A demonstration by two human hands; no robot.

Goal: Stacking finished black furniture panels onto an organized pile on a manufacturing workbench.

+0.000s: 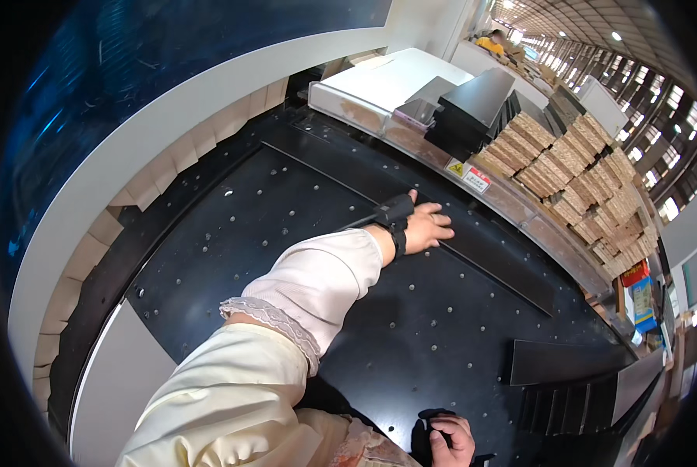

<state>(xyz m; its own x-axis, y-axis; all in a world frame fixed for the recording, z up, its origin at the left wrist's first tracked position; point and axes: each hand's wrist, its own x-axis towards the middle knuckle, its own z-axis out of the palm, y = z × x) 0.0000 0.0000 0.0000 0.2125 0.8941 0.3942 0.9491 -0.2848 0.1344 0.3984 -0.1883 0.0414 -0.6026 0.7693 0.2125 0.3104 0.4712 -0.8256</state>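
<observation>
My left hand (425,227) lies with its fingers spread on a long narrow black board (504,265). A black device (396,210) is strapped at that wrist. The board lies flat on a dark tabletop (411,327) dotted with small round studs, and runs slantwise alongside the far ledge. Low in the picture, close to my body, my right hand (453,440) is curled closed. Whatever its fingers may hold is hidden. Several shorter black strips (570,363) are at the lower right, some side by side.
A blue tinted cover (169,54) with pale hanging flaps (200,148) curves along the left. Stacked strips with particleboard edges (559,167) and black boards (477,101) sit on the ledge beyond the table. A person in yellow (490,44) is far back.
</observation>
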